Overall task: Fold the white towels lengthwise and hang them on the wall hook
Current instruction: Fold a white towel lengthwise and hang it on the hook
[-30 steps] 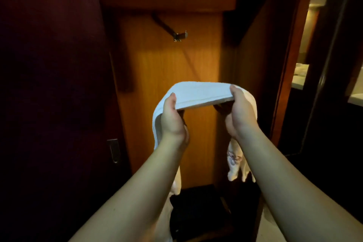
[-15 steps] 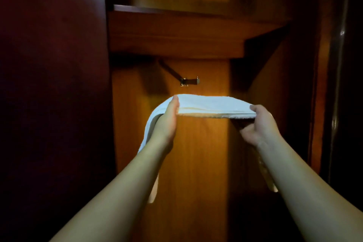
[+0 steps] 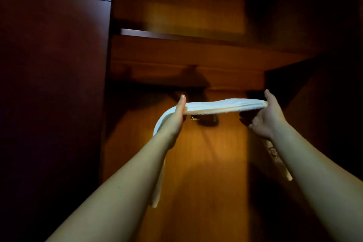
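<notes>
Dim wooden alcove. Back panel (image 3: 196, 163) lit amber, shelf (image 3: 176, 53) above the towel. White towel (image 3: 225, 105) folded into a long strip, held level and stretched in front of the back panel, below the shelf; 2 ends hang down, 1 past each forearm. Left hand (image 3: 174, 120) clamped on the towel's left end, thumb on top. Right hand (image 3: 269, 116) pinching its right end. Hook (image 3: 204, 119) just below the towel's middle, partly blurred.

Home closet nook; dark wood panels (image 3: 206, 173), shelf (image 3: 176, 49), wall hook (image 3: 204, 120)
</notes>
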A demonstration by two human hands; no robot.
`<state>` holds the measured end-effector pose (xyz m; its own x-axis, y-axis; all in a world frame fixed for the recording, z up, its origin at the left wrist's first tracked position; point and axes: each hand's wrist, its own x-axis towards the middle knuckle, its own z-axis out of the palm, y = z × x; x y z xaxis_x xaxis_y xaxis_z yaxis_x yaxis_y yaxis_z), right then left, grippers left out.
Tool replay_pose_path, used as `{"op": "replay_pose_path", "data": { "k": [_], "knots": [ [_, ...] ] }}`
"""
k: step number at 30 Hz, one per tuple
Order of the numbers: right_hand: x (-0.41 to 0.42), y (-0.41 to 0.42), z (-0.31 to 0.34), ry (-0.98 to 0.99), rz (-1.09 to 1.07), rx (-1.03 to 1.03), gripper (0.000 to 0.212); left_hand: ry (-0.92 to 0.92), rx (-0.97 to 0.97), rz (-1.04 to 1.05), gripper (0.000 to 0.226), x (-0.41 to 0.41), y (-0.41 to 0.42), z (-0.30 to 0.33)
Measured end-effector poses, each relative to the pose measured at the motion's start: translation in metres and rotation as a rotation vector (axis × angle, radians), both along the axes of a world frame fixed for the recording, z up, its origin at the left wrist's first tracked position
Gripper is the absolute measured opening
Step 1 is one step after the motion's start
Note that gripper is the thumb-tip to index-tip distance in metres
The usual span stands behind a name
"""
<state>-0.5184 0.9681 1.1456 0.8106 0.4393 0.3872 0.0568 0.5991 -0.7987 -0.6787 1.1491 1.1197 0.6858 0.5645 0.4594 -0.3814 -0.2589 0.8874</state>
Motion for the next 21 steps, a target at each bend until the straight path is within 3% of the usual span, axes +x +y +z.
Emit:
{"op": "replay_pose_path", "data": {
  "k": [6,11,16,18,21],
  "knots": [
    [0.066,0.036,0.030,-0.076,0.126,-0.044,0.083,-0.038,-0.012,0.050,0.115,0.061,0.041,0.024],
    [0.137,0.083,0.018,-0.120,0.157,-0.165,0.094,0.007,-0.149,0.033,0.125,0.138,0.111,0.016],
    [0.209,0.128,-0.013,-0.217,0.132,-0.251,0.138,-0.023,-0.211,0.123,0.126,0.194,0.166,-0.009],
    [0.204,0.135,-0.016,-0.246,0.120,-0.294,0.136,-0.030,-0.209,0.147,0.127,0.198,0.170,-0.008],
    [0.204,0.141,-0.009,-0.233,0.135,-0.277,0.101,-0.028,-0.228,0.173,0.137,0.196,0.162,0.002]
  ]
}}
